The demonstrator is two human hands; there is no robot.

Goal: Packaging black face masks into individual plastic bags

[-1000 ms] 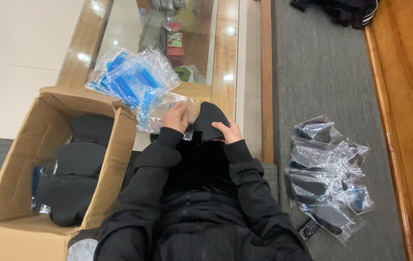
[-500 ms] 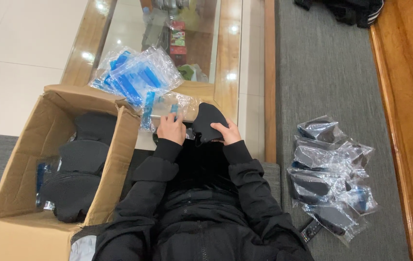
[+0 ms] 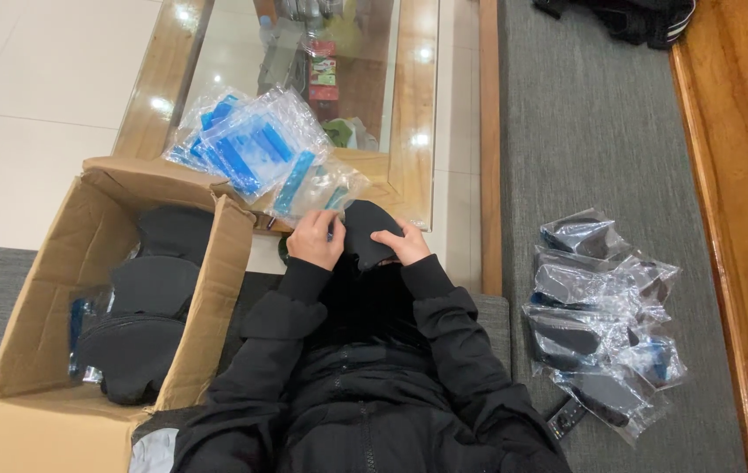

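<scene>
Left hand (image 3: 314, 239) and right hand (image 3: 404, 244) grip a black pad (image 3: 367, 229) beside an open cardboard box (image 3: 49, 298).

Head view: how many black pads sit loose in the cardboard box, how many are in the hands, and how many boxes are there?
Black pads in the cardboard box: 3
Black pad in the hands: 1
Cardboard box: 1
Total: 5

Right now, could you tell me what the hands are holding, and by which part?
Both hands, left hand and right hand, hold a black padded piece by its left and right edges.
</scene>
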